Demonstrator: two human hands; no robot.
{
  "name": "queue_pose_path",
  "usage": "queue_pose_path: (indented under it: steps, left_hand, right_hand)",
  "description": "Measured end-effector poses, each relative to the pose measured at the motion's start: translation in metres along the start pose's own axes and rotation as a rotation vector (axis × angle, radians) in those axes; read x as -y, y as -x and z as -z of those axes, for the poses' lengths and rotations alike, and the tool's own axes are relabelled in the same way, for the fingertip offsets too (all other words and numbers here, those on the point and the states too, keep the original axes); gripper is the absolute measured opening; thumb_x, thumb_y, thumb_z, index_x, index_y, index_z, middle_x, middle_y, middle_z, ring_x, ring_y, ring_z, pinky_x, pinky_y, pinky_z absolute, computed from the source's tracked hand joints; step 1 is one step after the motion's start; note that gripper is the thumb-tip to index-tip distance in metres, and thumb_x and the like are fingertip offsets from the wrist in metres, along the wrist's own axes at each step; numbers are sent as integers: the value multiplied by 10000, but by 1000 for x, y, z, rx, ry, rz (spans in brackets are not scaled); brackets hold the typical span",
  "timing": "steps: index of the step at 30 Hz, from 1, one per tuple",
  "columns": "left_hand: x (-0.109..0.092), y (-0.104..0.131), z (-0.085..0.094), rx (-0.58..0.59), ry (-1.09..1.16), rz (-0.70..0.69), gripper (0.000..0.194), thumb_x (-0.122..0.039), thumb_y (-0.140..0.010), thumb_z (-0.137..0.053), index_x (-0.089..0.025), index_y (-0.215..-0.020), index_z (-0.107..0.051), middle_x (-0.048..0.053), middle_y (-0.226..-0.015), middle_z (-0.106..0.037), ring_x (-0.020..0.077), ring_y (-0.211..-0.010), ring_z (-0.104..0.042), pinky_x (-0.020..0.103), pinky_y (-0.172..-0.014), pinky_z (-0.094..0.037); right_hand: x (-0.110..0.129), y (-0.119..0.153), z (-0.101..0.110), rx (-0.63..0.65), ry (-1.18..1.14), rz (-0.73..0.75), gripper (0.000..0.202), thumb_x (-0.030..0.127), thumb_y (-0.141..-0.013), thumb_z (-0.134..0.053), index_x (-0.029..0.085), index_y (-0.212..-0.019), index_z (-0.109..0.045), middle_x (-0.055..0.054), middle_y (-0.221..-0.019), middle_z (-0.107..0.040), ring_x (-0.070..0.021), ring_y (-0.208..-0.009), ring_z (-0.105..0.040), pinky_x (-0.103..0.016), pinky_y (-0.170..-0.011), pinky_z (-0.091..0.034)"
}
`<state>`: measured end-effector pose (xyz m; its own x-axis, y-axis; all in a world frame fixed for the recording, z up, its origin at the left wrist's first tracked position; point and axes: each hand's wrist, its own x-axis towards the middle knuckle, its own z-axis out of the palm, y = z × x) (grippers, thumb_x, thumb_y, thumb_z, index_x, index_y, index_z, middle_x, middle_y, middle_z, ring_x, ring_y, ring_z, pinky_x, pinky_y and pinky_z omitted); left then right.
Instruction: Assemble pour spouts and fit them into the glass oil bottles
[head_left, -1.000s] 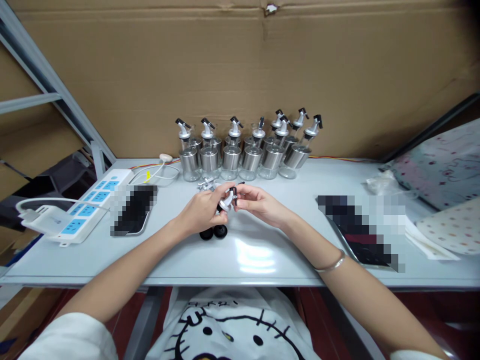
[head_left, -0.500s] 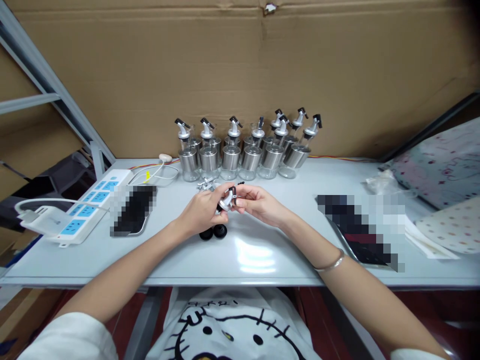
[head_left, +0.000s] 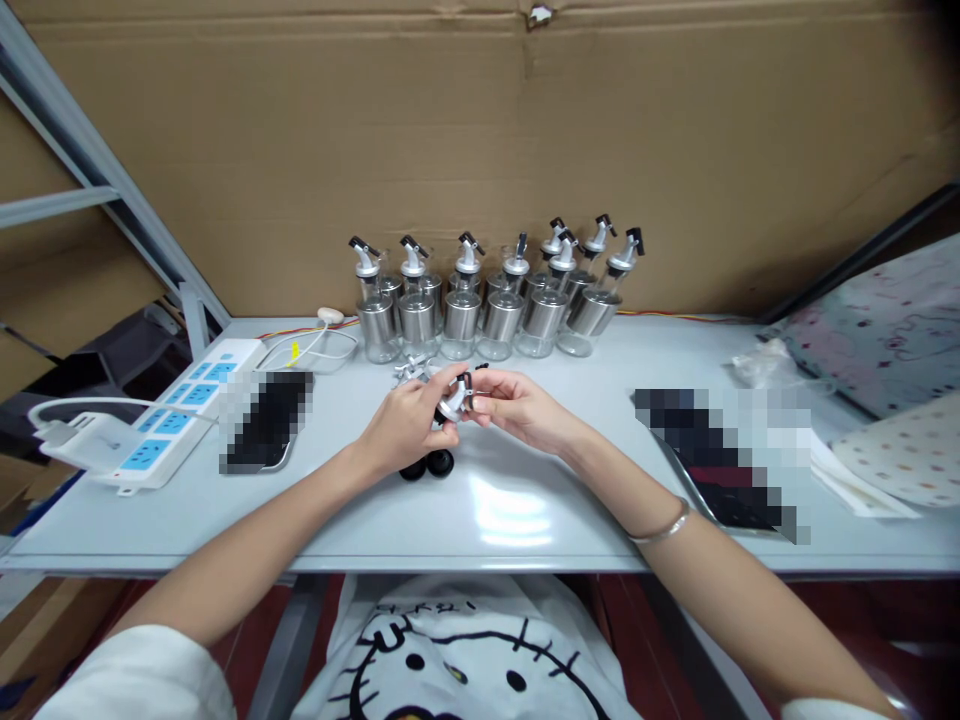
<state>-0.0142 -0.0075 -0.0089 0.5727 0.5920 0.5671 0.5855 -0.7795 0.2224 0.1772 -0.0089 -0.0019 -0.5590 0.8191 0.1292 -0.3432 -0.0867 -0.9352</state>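
- Your left hand (head_left: pixel 409 425) closes around the white pourer cap (head_left: pixel 452 403), above the table (head_left: pixel 525 500), at 6 o'clock from the row of bottles (head_left: pixel 480 310).
- Your right hand (head_left: pixel 517 405) pinches its small black flap (head_left: pixel 470 384) with the fingertips.
- The cap looks light, stiff and smooth; the flap probably is delicate, so hold the round collar.
- Two black discs (head_left: pixel 427 466) lie just below.

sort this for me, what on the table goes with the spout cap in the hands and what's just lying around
In the work: pourer cap, held by left hand and right hand; loose spout parts; black caps; row of dispenser bottles.

Lying about: power strip, white cable, patterned paper.
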Motion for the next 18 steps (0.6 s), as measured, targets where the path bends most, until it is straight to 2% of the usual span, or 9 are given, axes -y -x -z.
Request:
queue_pose_path:
  steps: [5, 10, 13, 18]
  left_hand:
    - [-1, 0, -1, 6, 11, 10, 680, -171, -661, -468, -180, -1335, -381, 6, -798, -644, 184, -674, -585, 302, -745, -494]
    - [-8, -1, 1, -82, 20, -64, 645, -158, -671, -460, -167, -1313, -400, 51, -953, -673, 191, -740, -608, 299, -746, -500]
    - [-11, -3, 4, -114, 40, -93, 652, -154, -681, -457, -159, -1329, -393, 44, -931, -676, 184, -733, -605, 296, -750, -504]
    - [-9, -3, 5, -68, 72, -96, 696, -158, -691, -469, -166, -1378, -365, 24, -898, -682, 173, -732, -600, 297, -780, -505]
  right_hand:
    - [0, 0, -1, -3, 7, -3, 269, 308, -675, -812, 173, -887, -716, 36, -655, -612, -68, -567, -486, -241, -702, -468]
    - [1, 0, -4, -19, -28, 17, 236, 264, -644, -830, 169, -809, -691, 35, -690, -612, -59, -555, -485, -203, -579, -413]
    - [1, 0, -5, -11, -46, 0, 234, 254, -645, -828, 161, -806, -686, 31, -692, -610, -60, -555, -491, -211, -584, -416]
    - [-1, 0, -2, -5, -38, -17, 232, 251, -661, -816, 162, -835, -690, 18, -738, -630, -66, -595, -521, -209, -597, -423]
